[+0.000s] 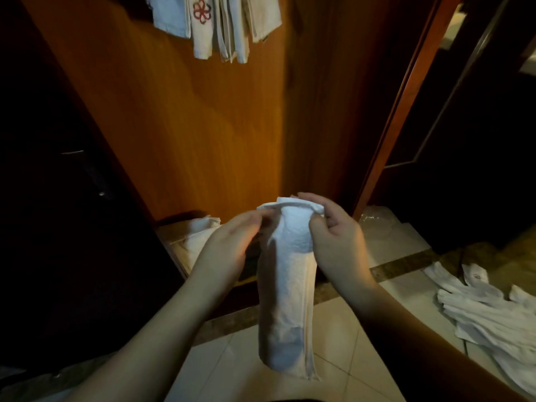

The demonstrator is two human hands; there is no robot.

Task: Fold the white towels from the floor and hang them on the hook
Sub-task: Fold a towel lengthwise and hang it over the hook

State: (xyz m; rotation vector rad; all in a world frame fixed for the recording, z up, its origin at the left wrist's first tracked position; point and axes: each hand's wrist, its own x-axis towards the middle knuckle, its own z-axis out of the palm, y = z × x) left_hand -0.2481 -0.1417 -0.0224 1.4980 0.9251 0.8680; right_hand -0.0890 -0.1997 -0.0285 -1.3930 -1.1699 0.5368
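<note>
Head view, the only one:

1. Towel in hand (285,285). White cotton, creased and slightly nubbly, folded lengthwise into a long narrow band. It hung straight down from its top edge, held up in front of the person and clear of the floor, probably so its own weight kept the fold flat.
2. Left hand (232,245). It was at the towel's top left corner, fingers curled in toward the cloth. The fingertips were blurred, so I could not tell whether it pinched the edge or only touched it.
3. Right hand (330,227). It pinched the top right corner, thumb in front and fingers curled over the rolled top edge, and appeared to carry most of the weight.
4. Hung towels (214,21). Several pale folded cloths, one with a red flower motif, draped at the far top of the scene against the wooden door (188,134). The hook itself was out of frame. These looked like finished pieces.
5. Towels on the floor (490,309). A loose rumpled white heap lay on the pale tiles (333,320) at near right, well apart from the hands and apparently not yet folded.
6. Another crumpled pale cloth (200,236). It lay low at the foot of the door, left of the hands, partly behind the left hand.
</note>
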